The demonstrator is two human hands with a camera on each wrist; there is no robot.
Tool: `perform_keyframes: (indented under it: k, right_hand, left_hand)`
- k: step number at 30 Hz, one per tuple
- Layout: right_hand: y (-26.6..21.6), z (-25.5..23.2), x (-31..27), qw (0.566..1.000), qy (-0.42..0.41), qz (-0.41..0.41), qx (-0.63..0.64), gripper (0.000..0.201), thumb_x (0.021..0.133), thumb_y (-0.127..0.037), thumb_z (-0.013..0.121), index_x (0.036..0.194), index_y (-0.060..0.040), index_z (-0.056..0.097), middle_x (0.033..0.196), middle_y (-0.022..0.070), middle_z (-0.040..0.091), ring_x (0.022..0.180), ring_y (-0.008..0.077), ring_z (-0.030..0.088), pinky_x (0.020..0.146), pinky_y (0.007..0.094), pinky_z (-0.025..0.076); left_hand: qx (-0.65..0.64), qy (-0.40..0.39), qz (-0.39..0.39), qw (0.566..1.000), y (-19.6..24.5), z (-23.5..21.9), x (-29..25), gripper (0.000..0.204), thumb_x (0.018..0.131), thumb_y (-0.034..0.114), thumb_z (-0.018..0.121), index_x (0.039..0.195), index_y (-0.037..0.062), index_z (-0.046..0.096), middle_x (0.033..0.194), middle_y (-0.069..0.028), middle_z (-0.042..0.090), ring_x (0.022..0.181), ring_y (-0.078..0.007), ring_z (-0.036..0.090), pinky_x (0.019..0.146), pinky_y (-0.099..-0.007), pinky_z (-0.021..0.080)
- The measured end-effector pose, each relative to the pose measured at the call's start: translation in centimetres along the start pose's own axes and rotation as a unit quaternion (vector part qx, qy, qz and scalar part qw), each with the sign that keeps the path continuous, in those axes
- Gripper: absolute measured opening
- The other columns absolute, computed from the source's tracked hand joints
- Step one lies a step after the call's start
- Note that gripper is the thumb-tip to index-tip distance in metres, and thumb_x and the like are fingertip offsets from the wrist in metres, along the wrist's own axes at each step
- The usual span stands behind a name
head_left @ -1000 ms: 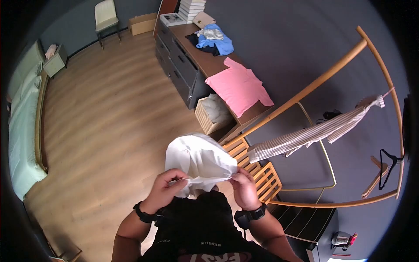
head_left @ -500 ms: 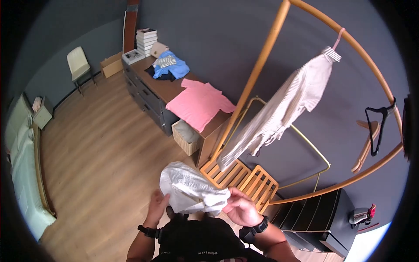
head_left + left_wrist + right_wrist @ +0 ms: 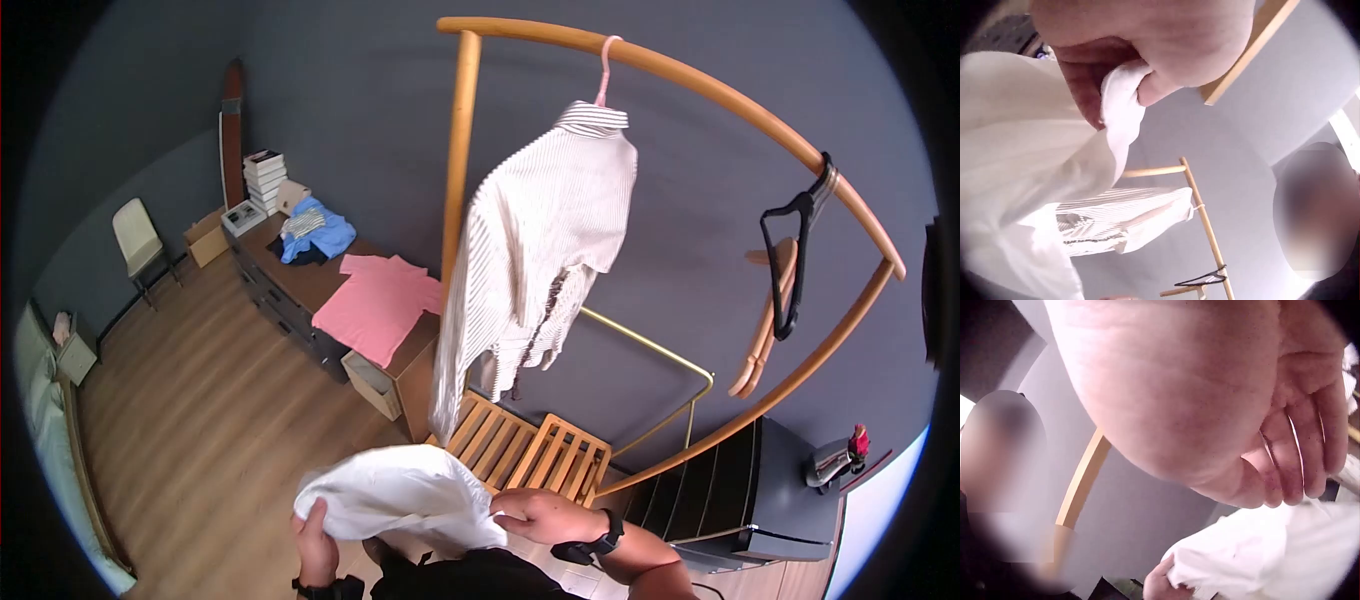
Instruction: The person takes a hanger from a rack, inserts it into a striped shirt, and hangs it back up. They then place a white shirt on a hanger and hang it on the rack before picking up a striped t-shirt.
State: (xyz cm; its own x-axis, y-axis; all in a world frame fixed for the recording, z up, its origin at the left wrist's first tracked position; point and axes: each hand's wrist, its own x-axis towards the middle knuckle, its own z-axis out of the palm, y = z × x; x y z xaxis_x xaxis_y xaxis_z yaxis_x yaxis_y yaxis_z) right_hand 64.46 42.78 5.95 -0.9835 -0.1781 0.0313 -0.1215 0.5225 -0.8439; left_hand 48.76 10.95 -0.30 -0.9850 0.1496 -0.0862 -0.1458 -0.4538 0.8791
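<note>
A white cloth (image 3: 400,490) hangs spread between my two hands, low in the head view. My left hand (image 3: 316,548) grips its left edge; in the left wrist view a fold of the cloth (image 3: 1124,103) is pinched between thumb and fingers. At the opposite edge, my right hand (image 3: 548,516) pinches the cloth near a corner. The right wrist view shows that hand's thumb meeting its fingertips (image 3: 1313,487) just over the white fabric (image 3: 1254,544). Beyond the cloth, a striped shirt (image 3: 550,220) hangs from a pink hanger (image 3: 604,72).
A wooden clothes rack (image 3: 720,85) stands ahead, with a black hanger (image 3: 800,250) and a wooden hanger (image 3: 772,320). Slatted wood (image 3: 490,440) forms its base. To the left, a pink T-shirt (image 3: 380,300) lies on a dresser (image 3: 290,295) beside blue clothing (image 3: 320,235).
The head view has swung up and right, bringing the rack toward the middle. My left hand, loose beside the cloth half a second ago, now grips its left edge, and the cloth spreads wider.
</note>
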Motion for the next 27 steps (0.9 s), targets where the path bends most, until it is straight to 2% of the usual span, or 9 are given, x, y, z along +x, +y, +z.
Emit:
perform_keyframes:
  k: [2, 5, 7, 8, 11, 16, 19, 25, 27]
  right_hand:
    - [0.5, -2.4, -2.0, 0.998, 0.018, 0.061, -0.022, 0.023, 0.096, -0.013, 0.060, 0.115, -0.0022, 0.066, 0.113, 0.0145, 0.068, 0.102, 0.0309, 0.066, 0.087, 0.0343, 0.053]
    - [-2.0, -7.8, -5.9, 0.978, 0.142, 0.146, -0.038, 0.021, 0.098, -0.010, 0.060, 0.116, -0.0024, 0.068, 0.103, 0.0094, 0.073, 0.094, 0.0184, 0.070, 0.080, 0.0295, 0.056]
    - [-3.8, -10.9, -8.7, 0.949, 0.253, 0.184, -0.033, 0.018, 0.097, -0.010, 0.061, 0.111, -0.0005, 0.068, 0.089, 0.0095, 0.072, 0.086, 0.0175, 0.072, 0.077, 0.0296, 0.057]
    - [-4.7, -12.0, -10.1, 0.934, 0.307, 0.182, -0.024, 0.016, 0.097, -0.010, 0.060, 0.106, 0.0014, 0.068, 0.086, 0.0087, 0.072, 0.083, 0.0164, 0.072, 0.075, 0.0289, 0.057]
    - [-9.1, -14.3, -13.4, 0.876, 0.431, 0.214, 0.036, 0.016, 0.099, -0.008, 0.058, 0.096, 0.0051, 0.067, 0.082, 0.0075, 0.072, 0.077, 0.0135, 0.071, 0.070, 0.0258, 0.057]
    - [-11.8, -18.3, -15.3, 0.779, 0.614, 0.095, -0.091, 0.013, 0.100, -0.010, 0.058, 0.097, 0.0012, 0.064, 0.072, 0.0006, 0.061, 0.060, 0.0071, 0.058, 0.054, 0.0211, 0.045]
    - [-11.4, -23.2, -14.9, 0.740, 0.648, 0.038, -0.179, 0.016, 0.101, -0.017, 0.059, 0.105, -0.0017, 0.063, 0.075, -0.0008, 0.060, 0.063, 0.0058, 0.057, 0.053, 0.0197, 0.043]
    - [-11.5, -29.2, -11.9, 0.667, 0.683, 0.164, -0.249, 0.043, 0.101, -0.040, 0.058, 0.124, -0.0036, 0.058, 0.085, 0.0012, 0.062, 0.066, 0.0067, 0.059, 0.056, 0.0204, 0.046]
    - [-10.9, -30.4, -12.1, 0.694, 0.661, 0.173, -0.227, 0.050, 0.101, -0.044, 0.056, 0.129, -0.0030, 0.056, 0.085, 0.0005, 0.062, 0.066, 0.0075, 0.059, 0.055, 0.0209, 0.047]
  left_hand:
    - [0.028, -0.035, 0.022, 0.999, 0.3, -0.5, -1.5, 0.031, 0.096, 0.010, 0.059, 0.124, -0.0039, 0.060, 0.118, -0.0115, 0.068, 0.110, -0.0214, 0.064, 0.101, -0.0348, 0.046]
    - [0.042, -0.064, 0.041, 0.996, 1.7, 1.2, -3.6, 0.033, 0.096, 0.012, 0.060, 0.125, -0.0039, 0.059, 0.116, -0.0112, 0.068, 0.107, -0.0193, 0.064, 0.098, -0.0329, 0.046]
    - [0.096, -0.076, 0.024, 0.992, 3.5, 3.1, -4.9, 0.033, 0.102, 0.011, 0.054, 0.130, -0.0062, 0.055, 0.122, -0.0114, 0.063, 0.113, -0.0216, 0.058, 0.100, -0.0348, 0.044]
    - [0.120, -0.091, -0.004, 0.989, 3.2, 2.2, -4.8, 0.042, 0.101, 0.010, 0.053, 0.138, -0.0094, 0.049, 0.136, -0.0161, 0.058, 0.126, -0.0272, 0.054, 0.108, -0.0390, 0.041]
    - [0.153, -0.104, -0.009, 0.983, 3.0, 1.6, -4.5, 0.040, 0.102, 0.011, 0.053, 0.136, -0.0081, 0.051, 0.132, -0.0147, 0.060, 0.122, -0.0254, 0.056, 0.106, -0.0380, 0.042]
    - [0.200, -0.090, -0.010, 0.976, 2.4, 0.8, -3.9, 0.040, 0.102, 0.014, 0.055, 0.135, -0.0078, 0.052, 0.128, -0.0131, 0.062, 0.116, -0.0230, 0.058, 0.101, -0.0359, 0.044]
    - [0.215, -0.047, 0.009, 0.976, 2.5, 1.6, -3.5, 0.039, 0.102, 0.015, 0.056, 0.134, -0.0077, 0.053, 0.126, -0.0125, 0.062, 0.113, -0.0215, 0.058, 0.098, -0.0343, 0.045]
    - [0.135, 0.051, 0.091, 0.985, 1.0, 0.0, -4.0, 0.039, 0.101, 0.013, 0.055, 0.134, -0.0081, 0.054, 0.126, -0.0130, 0.062, 0.113, -0.0221, 0.058, 0.100, -0.0344, 0.044]
    - [0.088, 0.067, 0.117, 0.987, 1.1, 0.0, -4.3, 0.038, 0.100, 0.010, 0.056, 0.133, -0.0079, 0.054, 0.127, -0.0140, 0.062, 0.116, -0.0232, 0.058, 0.102, -0.0358, 0.043]
